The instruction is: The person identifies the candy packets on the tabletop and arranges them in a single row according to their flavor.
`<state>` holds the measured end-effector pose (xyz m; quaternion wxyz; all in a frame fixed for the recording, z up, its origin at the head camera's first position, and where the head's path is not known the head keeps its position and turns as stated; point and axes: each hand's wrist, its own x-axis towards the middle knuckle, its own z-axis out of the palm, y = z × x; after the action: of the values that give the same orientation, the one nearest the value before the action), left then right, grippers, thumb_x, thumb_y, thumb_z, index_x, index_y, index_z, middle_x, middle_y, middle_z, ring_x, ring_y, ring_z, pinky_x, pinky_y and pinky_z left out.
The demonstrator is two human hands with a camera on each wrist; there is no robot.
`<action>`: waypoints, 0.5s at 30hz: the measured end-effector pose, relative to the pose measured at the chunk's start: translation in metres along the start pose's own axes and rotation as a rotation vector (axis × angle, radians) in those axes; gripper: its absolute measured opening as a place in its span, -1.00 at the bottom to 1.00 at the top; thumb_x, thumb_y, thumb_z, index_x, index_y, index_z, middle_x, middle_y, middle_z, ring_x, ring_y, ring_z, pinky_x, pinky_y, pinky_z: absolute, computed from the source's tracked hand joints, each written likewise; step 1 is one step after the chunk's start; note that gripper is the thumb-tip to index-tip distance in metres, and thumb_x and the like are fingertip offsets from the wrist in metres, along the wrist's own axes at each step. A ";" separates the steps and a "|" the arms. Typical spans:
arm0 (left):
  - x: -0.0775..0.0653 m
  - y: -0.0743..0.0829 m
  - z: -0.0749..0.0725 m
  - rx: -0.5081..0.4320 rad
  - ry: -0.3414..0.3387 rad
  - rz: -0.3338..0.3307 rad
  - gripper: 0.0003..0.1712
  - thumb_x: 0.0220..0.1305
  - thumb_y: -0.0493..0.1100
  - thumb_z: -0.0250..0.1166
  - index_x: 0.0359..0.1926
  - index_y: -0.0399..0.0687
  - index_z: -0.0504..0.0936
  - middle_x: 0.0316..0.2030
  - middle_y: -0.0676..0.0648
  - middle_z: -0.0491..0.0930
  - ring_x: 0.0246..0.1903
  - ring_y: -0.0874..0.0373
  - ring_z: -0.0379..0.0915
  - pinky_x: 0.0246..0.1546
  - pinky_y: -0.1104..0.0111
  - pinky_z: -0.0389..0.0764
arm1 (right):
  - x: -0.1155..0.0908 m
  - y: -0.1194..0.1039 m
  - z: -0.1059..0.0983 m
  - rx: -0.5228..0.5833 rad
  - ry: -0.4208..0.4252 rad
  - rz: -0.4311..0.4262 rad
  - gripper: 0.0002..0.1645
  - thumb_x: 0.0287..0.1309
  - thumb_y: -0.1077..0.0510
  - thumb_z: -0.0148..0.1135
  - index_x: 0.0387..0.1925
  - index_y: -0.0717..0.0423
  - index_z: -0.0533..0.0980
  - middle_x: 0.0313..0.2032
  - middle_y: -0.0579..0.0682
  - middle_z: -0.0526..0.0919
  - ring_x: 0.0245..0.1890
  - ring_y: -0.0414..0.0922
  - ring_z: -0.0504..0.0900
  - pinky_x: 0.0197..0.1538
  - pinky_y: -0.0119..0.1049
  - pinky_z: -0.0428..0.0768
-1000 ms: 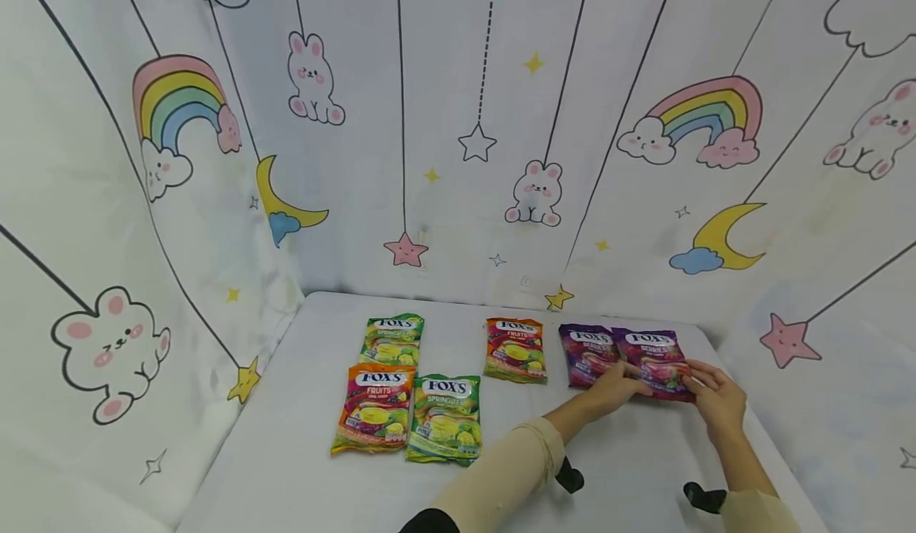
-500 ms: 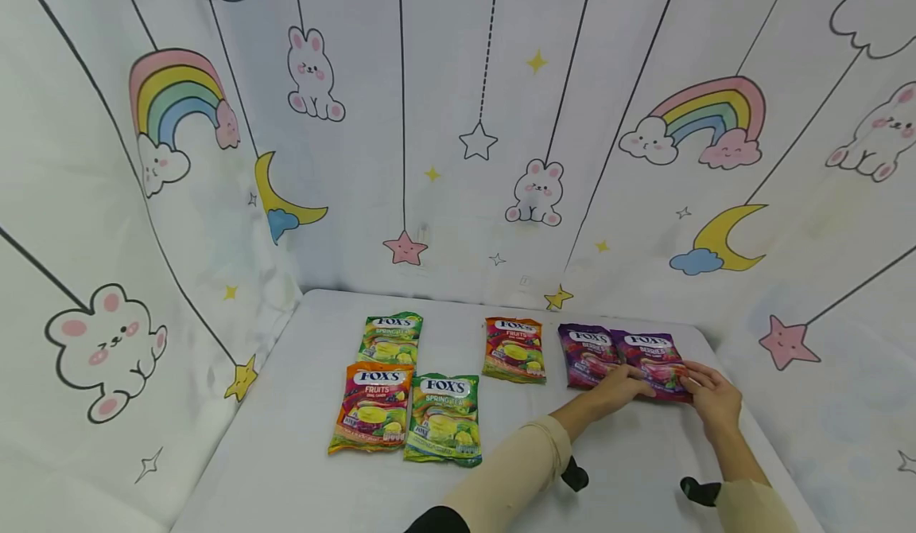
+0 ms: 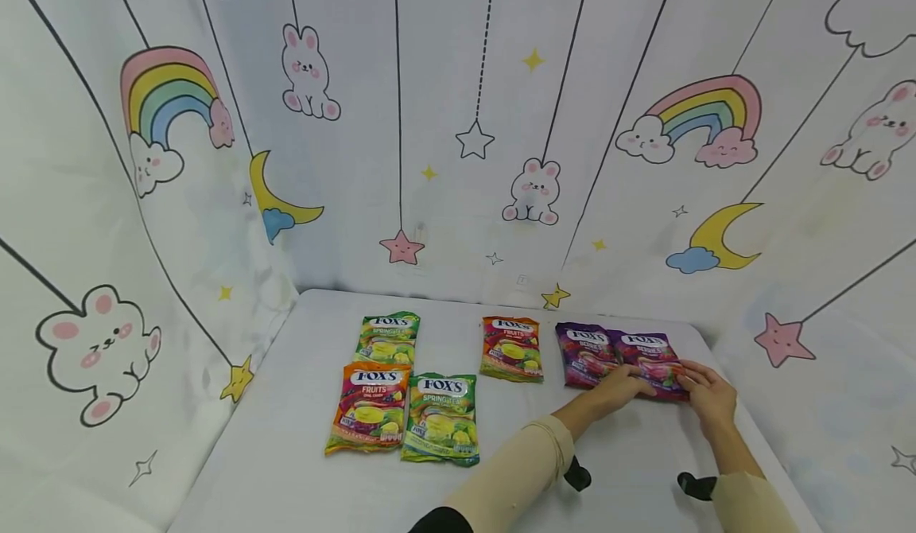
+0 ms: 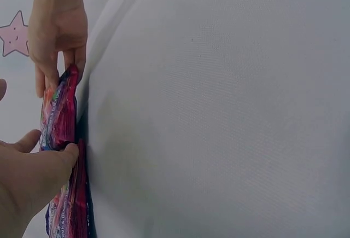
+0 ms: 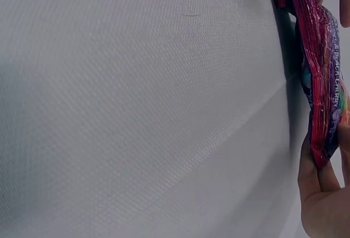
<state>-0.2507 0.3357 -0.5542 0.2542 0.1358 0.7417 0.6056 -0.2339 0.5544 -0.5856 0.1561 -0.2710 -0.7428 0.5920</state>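
Observation:
Two purple bags of Fox's berries candy lie side by side at the table's right, their edges meeting. My right hand (image 3: pixel 712 399) pinches the right-hand candy bag (image 3: pixel 647 355) at its right edge; in the right wrist view, fingers go beneath the corner of this candy bag (image 5: pixel 322 79), which is tilted a little off the table. My left hand (image 3: pixel 617 388) grips the same bag's near left corner, over the seam with the left-hand candy bag (image 3: pixel 585 350). In the left wrist view the left thumb and a finger (image 4: pixel 30 139) are at the bag's end.
An orange Fox's fruits bag (image 3: pixel 511 348) lies left of the purple pair. Farther left are a green spring tea bag (image 3: pixel 387 337), another fruits bag (image 3: pixel 369 406) and another green bag (image 3: pixel 440 418). A printed cloth wall (image 3: pixel 444 207) rises behind the white table (image 3: pixel 286 453).
The right-hand purple bag's near side looks slightly more tilted, and my right hand has shifted slightly left. The head view has drifted a little. Both hands keep hold of the same bag.

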 end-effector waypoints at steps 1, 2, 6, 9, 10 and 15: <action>0.000 0.000 0.000 -0.008 -0.001 0.001 -0.34 0.22 0.01 0.33 0.34 -0.04 0.56 0.27 0.05 0.56 0.27 0.14 0.45 0.34 0.13 0.43 | 0.001 0.000 0.000 0.000 0.000 0.003 -0.50 0.39 0.29 0.29 0.32 0.26 0.52 -0.31 -0.46 0.75 -0.23 -0.54 0.61 -0.27 -0.61 0.54; 0.000 0.000 -0.001 -0.018 -0.002 0.002 -0.34 0.22 0.00 0.33 0.35 -0.04 0.56 0.28 0.04 0.56 0.28 0.14 0.44 0.35 0.12 0.42 | 0.001 0.001 0.001 -0.006 0.003 0.009 -0.49 0.40 0.28 0.29 0.33 0.25 0.51 -0.31 -0.47 0.75 -0.23 -0.55 0.61 -0.26 -0.61 0.54; -0.003 0.000 0.000 -0.030 -0.012 -0.005 -0.31 0.23 0.01 0.33 0.39 0.00 0.54 0.35 0.01 0.51 0.34 0.12 0.40 0.38 0.09 0.39 | 0.002 0.003 -0.001 -0.010 0.015 0.058 -0.51 0.40 0.24 0.30 0.32 0.16 0.54 -0.33 -0.52 0.72 -0.28 -0.55 0.60 -0.29 -0.57 0.57; -0.003 -0.001 0.000 -0.019 -0.019 -0.017 -0.30 0.24 0.04 0.32 0.41 0.07 0.52 0.38 0.03 0.49 0.37 0.10 0.37 0.40 0.04 0.37 | 0.001 0.005 -0.003 -0.018 0.013 0.082 -0.52 0.41 0.22 0.31 0.31 0.12 0.56 -0.34 -0.54 0.70 -0.30 -0.53 0.60 -0.32 -0.52 0.59; -0.003 -0.001 0.000 -0.015 -0.021 -0.021 -0.30 0.24 0.05 0.32 0.41 0.09 0.52 0.38 0.04 0.48 0.37 0.09 0.36 0.40 0.02 0.37 | 0.001 0.006 -0.004 -0.021 0.012 0.081 -0.52 0.40 0.22 0.30 0.32 0.14 0.55 -0.34 -0.53 0.71 -0.30 -0.54 0.60 -0.32 -0.52 0.60; -0.002 0.000 -0.002 -0.014 -0.012 -0.028 -0.32 0.23 0.05 0.33 0.40 0.12 0.53 0.36 0.05 0.50 0.36 0.07 0.38 0.38 -0.02 0.38 | 0.002 0.006 -0.003 -0.079 0.010 0.036 -0.49 0.39 0.22 0.32 0.31 0.26 0.54 -0.33 -0.52 0.72 -0.32 -0.62 0.60 -0.27 -0.65 0.54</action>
<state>-0.2499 0.3324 -0.5537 0.2683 0.1271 0.7377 0.6064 -0.2329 0.5587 -0.5907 0.1384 -0.2929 -0.7598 0.5637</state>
